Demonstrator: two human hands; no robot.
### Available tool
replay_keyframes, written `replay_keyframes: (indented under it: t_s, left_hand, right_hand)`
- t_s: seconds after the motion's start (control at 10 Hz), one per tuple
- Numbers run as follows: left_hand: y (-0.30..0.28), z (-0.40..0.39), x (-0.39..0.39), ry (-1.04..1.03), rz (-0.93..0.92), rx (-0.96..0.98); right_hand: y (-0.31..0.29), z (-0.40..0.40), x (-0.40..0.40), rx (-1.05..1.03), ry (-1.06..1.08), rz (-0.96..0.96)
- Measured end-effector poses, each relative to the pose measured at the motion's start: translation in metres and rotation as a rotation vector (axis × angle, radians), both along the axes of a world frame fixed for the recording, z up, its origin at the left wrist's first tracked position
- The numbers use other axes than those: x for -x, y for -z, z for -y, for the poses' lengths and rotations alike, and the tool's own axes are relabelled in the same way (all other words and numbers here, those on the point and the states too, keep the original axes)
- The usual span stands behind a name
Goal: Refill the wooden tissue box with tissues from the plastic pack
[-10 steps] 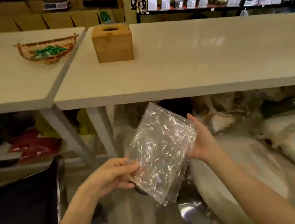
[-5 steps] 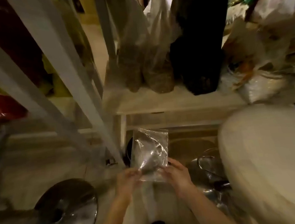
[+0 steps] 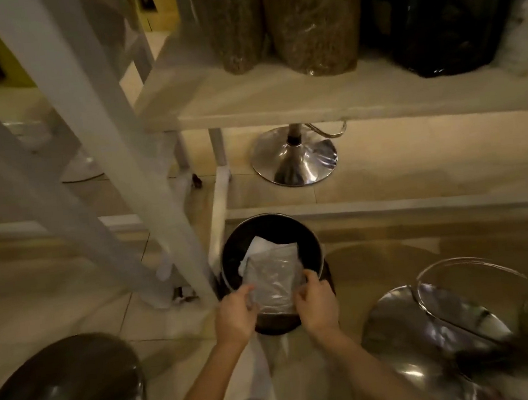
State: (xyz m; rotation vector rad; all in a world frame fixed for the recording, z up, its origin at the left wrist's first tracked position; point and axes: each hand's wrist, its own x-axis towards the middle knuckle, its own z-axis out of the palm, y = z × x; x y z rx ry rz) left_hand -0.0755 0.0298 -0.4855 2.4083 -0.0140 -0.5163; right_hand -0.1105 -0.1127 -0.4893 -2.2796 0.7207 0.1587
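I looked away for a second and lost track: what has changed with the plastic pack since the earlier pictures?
The clear crinkled plastic pack has gone down from in front of the white table to the mouth of the round black floor bin, and the view has tilted down with it, so the wooden box is out of sight. Unchanged: the left hand and right hand still hold the pack's two sides.

Clear plastic pack [image 3: 274, 284]; black bin [image 3: 229, 256]; chrome stool base [image 3: 294, 160]; white table leg [image 3: 89, 121].
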Motion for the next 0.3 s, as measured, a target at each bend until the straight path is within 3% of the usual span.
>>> replay_keyframes:
  t_s: [0.1, 0.3]
  left_hand:
    - [0.007, 0.007, -0.004, 0.09, 0.055, -0.17]
    - [-0.024, 0.002, -0.003, 0.112, 0.079, -0.29]
  right_hand:
    - [0.008, 0.001, -0.003, 0.215, -0.13, -0.004]
    - [-0.021, 0.0, 0.0, 0.283, -0.116, 0.012]
